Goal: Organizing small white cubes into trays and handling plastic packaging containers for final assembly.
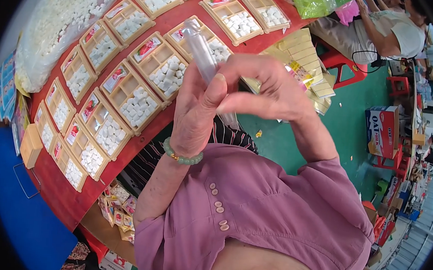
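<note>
My left hand (195,111), with a green bead bracelet (182,155) on its wrist, is raised in front of me and grips a clear plastic sleeve (202,48) that sticks up past the thumb. My right hand (265,85) is curled over from the right, its fingers pinching the same sleeve near my left thumb. Behind the hands lie several open tan cardboard boxes (156,60) on a red table (66,197), each partly filled with small white cubes (138,104).
A big clear bag of white cubes (59,18) lies at the table's far left. Flat folded boxes (302,50) are stacked at the table's right end. Another person (384,31) sits at upper right. Small packets (118,206) pile under the table edge. Green floor (347,129) on the right.
</note>
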{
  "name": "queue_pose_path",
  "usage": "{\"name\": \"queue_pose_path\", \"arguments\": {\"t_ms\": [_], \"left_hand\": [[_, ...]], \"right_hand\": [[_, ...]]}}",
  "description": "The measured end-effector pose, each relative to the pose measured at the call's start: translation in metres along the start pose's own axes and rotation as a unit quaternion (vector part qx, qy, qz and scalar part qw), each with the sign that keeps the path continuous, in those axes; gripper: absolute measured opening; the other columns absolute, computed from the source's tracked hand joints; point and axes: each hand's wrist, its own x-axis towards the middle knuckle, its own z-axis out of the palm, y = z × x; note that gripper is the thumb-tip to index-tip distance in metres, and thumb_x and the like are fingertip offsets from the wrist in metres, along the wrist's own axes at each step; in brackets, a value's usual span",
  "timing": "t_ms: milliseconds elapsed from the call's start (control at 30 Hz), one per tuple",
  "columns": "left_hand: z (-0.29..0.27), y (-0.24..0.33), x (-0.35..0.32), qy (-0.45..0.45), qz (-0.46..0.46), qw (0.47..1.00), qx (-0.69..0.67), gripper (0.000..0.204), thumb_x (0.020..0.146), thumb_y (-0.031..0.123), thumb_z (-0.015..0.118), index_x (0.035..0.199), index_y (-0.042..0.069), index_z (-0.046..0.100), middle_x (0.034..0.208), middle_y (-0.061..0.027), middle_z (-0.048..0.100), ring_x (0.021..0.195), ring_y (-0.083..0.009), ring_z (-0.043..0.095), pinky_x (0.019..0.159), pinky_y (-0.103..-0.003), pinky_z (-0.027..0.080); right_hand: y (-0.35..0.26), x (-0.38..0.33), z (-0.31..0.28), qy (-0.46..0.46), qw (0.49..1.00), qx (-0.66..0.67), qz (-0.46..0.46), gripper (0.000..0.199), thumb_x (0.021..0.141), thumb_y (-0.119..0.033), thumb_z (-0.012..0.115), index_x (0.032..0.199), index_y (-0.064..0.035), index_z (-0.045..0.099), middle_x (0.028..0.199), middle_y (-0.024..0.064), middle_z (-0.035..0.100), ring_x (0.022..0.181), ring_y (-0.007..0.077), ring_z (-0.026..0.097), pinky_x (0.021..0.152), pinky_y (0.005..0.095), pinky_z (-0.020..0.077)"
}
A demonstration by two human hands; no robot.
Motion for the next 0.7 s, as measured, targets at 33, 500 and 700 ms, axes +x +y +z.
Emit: {"name": "queue_pose_path", "arguments": {"t_ms": [33,500,700], "left_hand": [[0.002,0.003,0.000,-0.004,-0.002,1.000,-0.005,0.058,0.095,0.032,0.064,0.136,0.001,0.039,0.124,-0.0077,0.052,0.112,-0.0142,0.053,0.097,-0.032,0.042],[0.004,0.009,0.001,0.004,-0.023,0.999,0.021,0.060,0.095,0.029,0.063,0.139,0.002,0.034,0.128,-0.0122,0.050,0.114,-0.0168,0.053,0.091,-0.032,0.050],[0.006,0.003,0.001,0.008,-0.015,1.000,0.018,0.068,0.092,0.028,0.067,0.143,0.003,0.030,0.129,-0.0131,0.047,0.112,-0.0168,0.053,0.075,-0.027,0.055]], "right_hand": [[0.001,-0.002,0.005,-0.011,1.000,0.022,0.010,0.019,0.082,-0.015,0.077,0.093,-0.0026,0.069,0.086,0.0025,0.066,0.083,0.0118,0.061,0.093,0.0319,0.0448],[0.037,-0.016,0.018,-0.013,0.929,0.358,0.095,0.015,0.089,-0.005,0.066,0.101,0.0036,0.070,0.083,0.0074,0.068,0.066,0.0115,0.063,0.062,0.0243,0.0527],[0.034,-0.021,0.015,-0.011,0.926,0.360,0.112,0.013,0.089,-0.004,0.065,0.098,0.0037,0.071,0.077,0.0083,0.069,0.064,0.0124,0.064,0.061,0.0237,0.0528]]}}
